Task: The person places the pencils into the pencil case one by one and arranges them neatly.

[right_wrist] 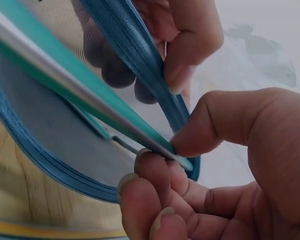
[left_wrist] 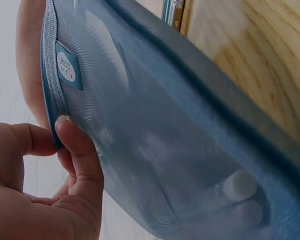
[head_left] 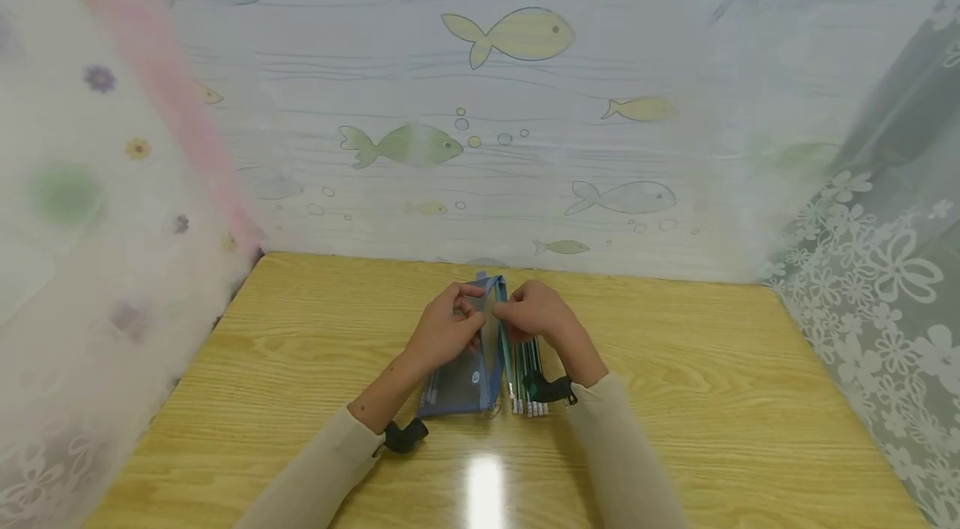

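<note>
A blue mesh zipper pouch (head_left: pixel 456 386) stands tilted on the table, its mouth parted. My left hand (head_left: pixel 441 327) pinches the zipper edge between thumb and fingers, near a small tab with a round white label (left_wrist: pixel 67 66). In the right wrist view my right hand (right_wrist: pixel 230 155) pinches the end of a teal pencil with a silver stripe (right_wrist: pixel 90 95), which slants across the pouch's open mouth. Through the mesh, two white pencil ends (left_wrist: pixel 240 185) show at the pouch's bottom corner. Several more pencils (head_left: pixel 534 408) lie side by side just right of the pouch, partly under my right hand.
The wood-grain table (head_left: pixel 300 329) spreads out around the pouch. Behind it rises a curtain printed with fish (head_left: pixel 525 37); flowered cloth (head_left: pixel 97 179) hangs on the left and lace-patterned cloth (head_left: pixel 900 279) on the right. A dark wrist camera (head_left: pixel 405 434) is on each wrist.
</note>
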### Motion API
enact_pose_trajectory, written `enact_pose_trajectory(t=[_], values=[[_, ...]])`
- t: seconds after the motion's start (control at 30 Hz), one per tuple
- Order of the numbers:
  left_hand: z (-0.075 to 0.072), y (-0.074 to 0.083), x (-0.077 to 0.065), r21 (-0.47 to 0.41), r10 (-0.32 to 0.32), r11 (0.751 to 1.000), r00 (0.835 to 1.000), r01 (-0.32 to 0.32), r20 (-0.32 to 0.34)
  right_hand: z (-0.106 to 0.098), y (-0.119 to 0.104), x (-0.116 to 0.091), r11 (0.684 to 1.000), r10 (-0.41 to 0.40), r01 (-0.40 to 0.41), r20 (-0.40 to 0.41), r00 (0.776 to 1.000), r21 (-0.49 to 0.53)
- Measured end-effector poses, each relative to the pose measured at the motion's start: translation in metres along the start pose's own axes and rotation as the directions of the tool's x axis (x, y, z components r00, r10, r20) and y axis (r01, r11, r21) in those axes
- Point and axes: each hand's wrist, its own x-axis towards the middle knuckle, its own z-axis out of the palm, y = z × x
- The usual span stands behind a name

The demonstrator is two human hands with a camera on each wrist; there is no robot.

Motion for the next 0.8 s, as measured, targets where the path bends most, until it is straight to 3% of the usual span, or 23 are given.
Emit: enact_pose_trajectory(t=[0.4,0.8], values=[[0.0,0.0,0.001,0.002,-0.002,1.0,1.0,0.002,-0.016,0.01,-0.004,0.004,0.994,0.006,0.001,-0.064,0.998,0.108],[0.0,-0.001,0.003,-0.005,-0.008,1.0,1.0,0.008,-0.016,0.013,-0.004,0.005,0.995,0.014,-0.005,-0.093,0.996,0.096]])
